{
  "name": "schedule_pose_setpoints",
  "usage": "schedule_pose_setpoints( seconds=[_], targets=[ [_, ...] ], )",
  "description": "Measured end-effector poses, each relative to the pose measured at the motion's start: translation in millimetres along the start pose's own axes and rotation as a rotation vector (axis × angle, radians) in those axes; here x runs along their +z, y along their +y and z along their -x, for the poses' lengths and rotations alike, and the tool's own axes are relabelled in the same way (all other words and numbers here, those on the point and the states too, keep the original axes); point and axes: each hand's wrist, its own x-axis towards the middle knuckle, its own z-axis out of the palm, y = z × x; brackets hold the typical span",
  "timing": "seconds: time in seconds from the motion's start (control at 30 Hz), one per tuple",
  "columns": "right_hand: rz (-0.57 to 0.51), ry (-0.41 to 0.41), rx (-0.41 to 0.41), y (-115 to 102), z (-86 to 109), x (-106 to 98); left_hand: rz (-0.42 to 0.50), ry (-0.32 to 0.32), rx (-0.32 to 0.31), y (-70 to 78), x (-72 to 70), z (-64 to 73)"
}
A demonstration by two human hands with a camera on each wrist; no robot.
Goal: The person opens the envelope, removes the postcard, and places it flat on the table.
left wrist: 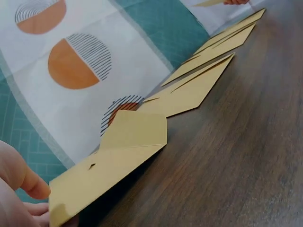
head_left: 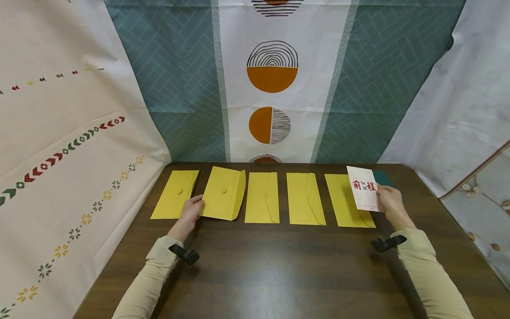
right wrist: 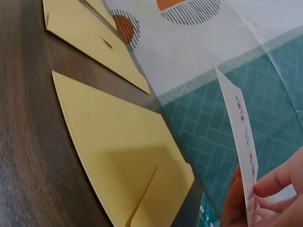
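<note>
My left hand (head_left: 192, 212) pinches the left edge of a yellow envelope (head_left: 223, 192), second from the left in a row. Its flap stands open on the right side, and in the left wrist view the envelope (left wrist: 109, 170) tilts up off the table with the thumb on its near face. My right hand (head_left: 392, 204) holds a white card (head_left: 363, 188) with red and dark printed characters. That card (right wrist: 239, 137) is raised on edge between thumb and fingers, over the right part of the rightmost yellow envelope (head_left: 338, 199).
A yellow envelope (head_left: 175, 195) lies at the left end of the row; two more, a middle one (head_left: 259, 199) and its neighbour (head_left: 304, 199), lie between my hands. Behind the right hand a dark green item (head_left: 383, 178) shows on the brown table (head_left: 255, 270). Patterned cloth (head_left: 275, 79) hangs behind.
</note>
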Motion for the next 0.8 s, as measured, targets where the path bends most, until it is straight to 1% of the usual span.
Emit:
schedule_pose_setpoints(
  seconds=[0.1,0.27,0.37,0.47,0.8],
  targets=[
    [-0.025,-0.003,-0.004,1,-0.1,-4,-0.04,0.007,0.02,1.5,-1.6,3.5],
    [-0.064,-0.003,0.002,4,-0.8,-9,-0.135,0.03,0.086,3.5,0.4,8.1],
    [-0.06,0.01,0.002,5,-1.4,-12,-0.221,0.058,0.116,4.0,3.0,9.6],
    [-0.047,0.029,0.005,8,-3.2,-16,-0.267,0.08,0.133,3.6,4.7,10.0],
    [0.007,0.059,0.059,26,-13.2,-30,-0.294,0.114,0.169,1.7,6.3,8.6]
  ],
)
